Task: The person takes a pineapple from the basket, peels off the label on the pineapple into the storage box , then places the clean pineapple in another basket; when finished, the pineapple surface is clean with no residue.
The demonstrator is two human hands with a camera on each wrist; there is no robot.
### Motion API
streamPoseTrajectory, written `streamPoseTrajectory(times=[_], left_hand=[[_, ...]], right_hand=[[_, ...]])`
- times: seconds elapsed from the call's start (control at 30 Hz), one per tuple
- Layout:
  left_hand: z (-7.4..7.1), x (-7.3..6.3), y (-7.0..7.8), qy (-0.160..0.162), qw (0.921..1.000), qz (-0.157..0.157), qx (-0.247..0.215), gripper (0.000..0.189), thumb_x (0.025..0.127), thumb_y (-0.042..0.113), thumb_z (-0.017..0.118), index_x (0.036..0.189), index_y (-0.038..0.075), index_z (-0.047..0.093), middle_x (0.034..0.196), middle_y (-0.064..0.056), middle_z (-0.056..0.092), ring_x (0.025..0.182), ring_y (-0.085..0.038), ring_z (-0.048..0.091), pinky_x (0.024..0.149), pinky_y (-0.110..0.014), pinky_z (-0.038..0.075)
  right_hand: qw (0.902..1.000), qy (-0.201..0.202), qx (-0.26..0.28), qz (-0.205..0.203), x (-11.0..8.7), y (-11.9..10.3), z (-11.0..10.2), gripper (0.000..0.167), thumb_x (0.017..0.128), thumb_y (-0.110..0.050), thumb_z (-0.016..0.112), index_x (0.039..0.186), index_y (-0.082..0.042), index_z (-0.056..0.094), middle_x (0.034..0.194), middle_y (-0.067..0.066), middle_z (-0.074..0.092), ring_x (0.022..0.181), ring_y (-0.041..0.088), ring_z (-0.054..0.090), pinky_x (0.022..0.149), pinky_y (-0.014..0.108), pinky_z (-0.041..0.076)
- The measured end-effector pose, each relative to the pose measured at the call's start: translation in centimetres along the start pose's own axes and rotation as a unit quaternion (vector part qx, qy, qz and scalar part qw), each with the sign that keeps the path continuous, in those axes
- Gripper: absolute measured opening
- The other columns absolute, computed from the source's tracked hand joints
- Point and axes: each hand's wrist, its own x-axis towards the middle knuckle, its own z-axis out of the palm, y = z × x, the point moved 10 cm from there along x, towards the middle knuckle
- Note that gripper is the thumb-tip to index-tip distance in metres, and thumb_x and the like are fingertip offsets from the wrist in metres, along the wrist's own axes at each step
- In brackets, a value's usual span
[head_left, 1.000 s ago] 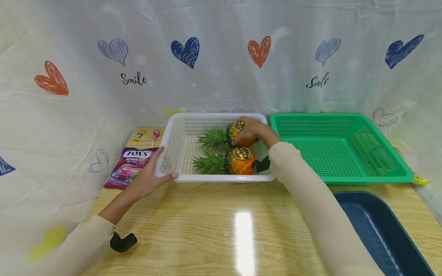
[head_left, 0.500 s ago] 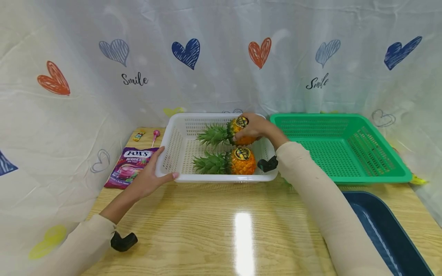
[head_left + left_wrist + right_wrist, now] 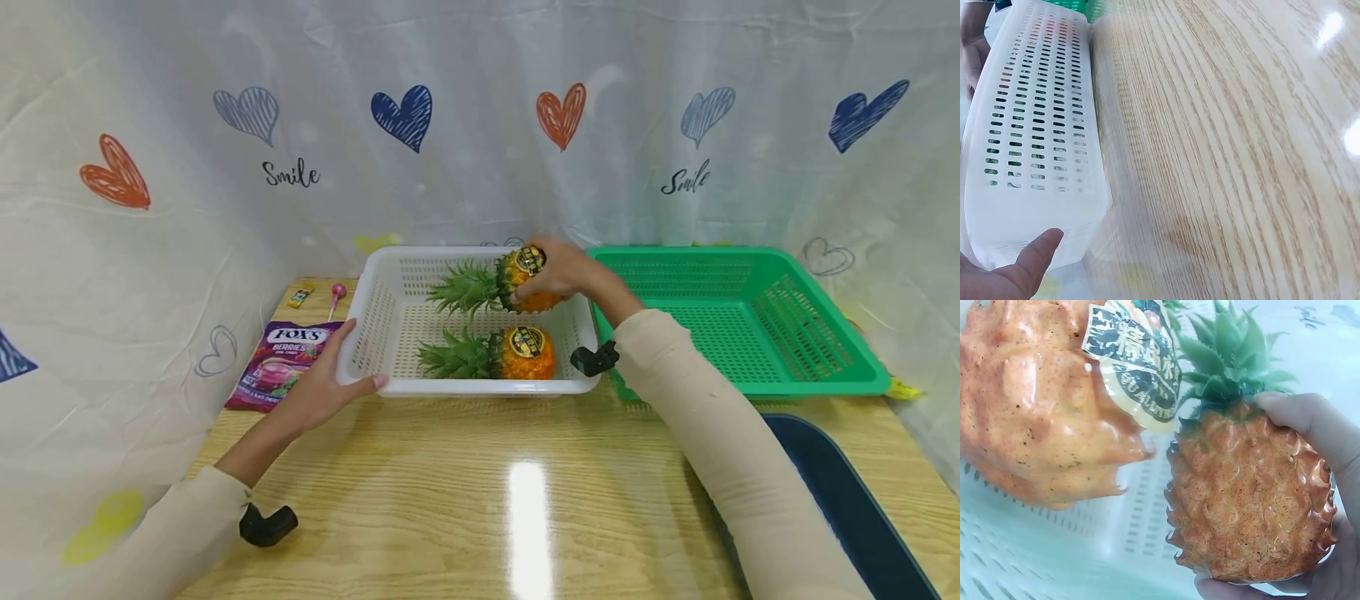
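Note:
My right hand [image 3: 558, 275] grips a pineapple [image 3: 517, 271] round its orange body, raised inside the white basket [image 3: 480, 387] near the back right. Its green crown points left, and a black-and-gold label shows on top. In the right wrist view, thumb and fingers close around the body of this pineapple [image 3: 1247, 500]. A second pineapple [image 3: 525, 354] with the same label lies nearer the basket's front wall. My left hand [image 3: 318, 396] rests at the basket's front left corner, thumb laid along the front and fingers spread against the left side.
A green basket [image 3: 750, 387] stands right of the white one. A dark blue tray [image 3: 862, 517] sits at the front right, partly behind the sleeve. Left lie a purple candy bag [image 3: 281, 367], a pink lollipop [image 3: 338, 292] and a small wrapped candy [image 3: 301, 296].
My right hand has lifted the rear pineapple up and slightly right from the basket floor. My left hand stays at the corner.

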Motion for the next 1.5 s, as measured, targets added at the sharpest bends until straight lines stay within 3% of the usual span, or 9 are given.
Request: streamPoseTrajectory(times=[0.17, 0.57, 0.77, 0.93, 1.13, 1.37, 1.5], left_hand=[[0.1, 0.1, 0.0, 0.001, 1.0000, 0.006, -0.005, 0.104, 0.094, 0.035, 0.071, 0.162, 0.018, -0.005, 0.158, -0.028, 0.028, 0.137, -0.049, 0.043, 0.108, -0.066, 0.038], [0.1, -0.1, 0.0, 0.003, 0.9999, 0.007, -0.011, 0.104, 0.093, 0.034, 0.072, 0.162, 0.021, -0.004, 0.157, -0.028, 0.030, 0.136, -0.049, 0.044, 0.106, -0.066, 0.040], [0.1, -0.2, 0.0, 0.001, 0.9999, 0.007, -0.015, 0.104, 0.093, 0.033, 0.072, 0.162, 0.021, -0.005, 0.157, -0.028, 0.030, 0.136, -0.049, 0.043, 0.106, -0.066, 0.039], [0.2, -0.2, 0.0, 0.001, 0.9998, 0.010, -0.018, 0.104, 0.093, 0.033, 0.072, 0.162, 0.022, -0.005, 0.157, -0.028, 0.030, 0.136, -0.049, 0.044, 0.106, -0.066, 0.040], [0.2, -0.2, 0.0, 0.002, 0.9997, 0.011, -0.020, 0.104, 0.093, 0.032, 0.072, 0.162, 0.022, -0.004, 0.156, -0.028, 0.032, 0.135, -0.049, 0.045, 0.105, -0.065, 0.041], [0.3, -0.1, 0.1, -0.001, 0.9998, 0.007, -0.020, 0.104, 0.093, 0.033, 0.072, 0.162, 0.023, -0.005, 0.157, -0.028, 0.030, 0.136, -0.048, 0.044, 0.106, -0.065, 0.040], [0.2, -0.1, 0.1, -0.001, 0.9999, 0.000, -0.014, 0.105, 0.093, 0.035, 0.072, 0.162, 0.024, -0.006, 0.157, -0.028, 0.029, 0.136, -0.049, 0.044, 0.106, -0.066, 0.040]], right_hand=[[0.9999, 0.007, -0.004, 0.010, -0.5, 0.0, -0.7, 0.095, 0.080, -0.044, 0.083, 0.155, -0.012, 0.033, 0.140, 0.017, 0.048, 0.119, 0.035, 0.054, 0.093, 0.051, 0.050], [0.9993, 0.021, 0.029, 0.003, -1.9, -0.2, -1.9, 0.087, 0.079, -0.044, 0.083, 0.149, -0.016, 0.040, 0.127, 0.014, 0.055, 0.105, 0.032, 0.059, 0.077, 0.043, 0.056], [0.9990, 0.032, 0.024, -0.021, -2.9, -0.9, -2.1, 0.086, 0.079, -0.044, 0.083, 0.147, -0.014, 0.040, 0.126, 0.014, 0.056, 0.106, 0.032, 0.060, 0.081, 0.045, 0.054], [0.9980, 0.043, 0.028, -0.038, -4.2, -1.2, -2.4, 0.085, 0.079, -0.044, 0.084, 0.147, -0.016, 0.041, 0.128, 0.012, 0.055, 0.107, 0.031, 0.060, 0.086, 0.047, 0.053], [0.9963, 0.049, 0.045, -0.055, -5.6, -1.2, -2.5, 0.080, 0.079, -0.043, 0.085, 0.143, -0.018, 0.044, 0.122, 0.010, 0.058, 0.101, 0.028, 0.062, 0.082, 0.044, 0.055], [0.9973, 0.040, 0.052, -0.032, -7.8, -0.6, -2.1, 0.091, 0.077, -0.046, 0.084, 0.150, -0.018, 0.038, 0.126, 0.011, 0.056, 0.103, 0.029, 0.063, 0.080, 0.042, 0.056], [0.9970, 0.032, 0.061, -0.034, -9.1, -0.7, -1.6, 0.087, 0.078, -0.045, 0.084, 0.148, -0.019, 0.040, 0.122, 0.014, 0.057, 0.098, 0.028, 0.063, 0.074, 0.038, 0.057]])
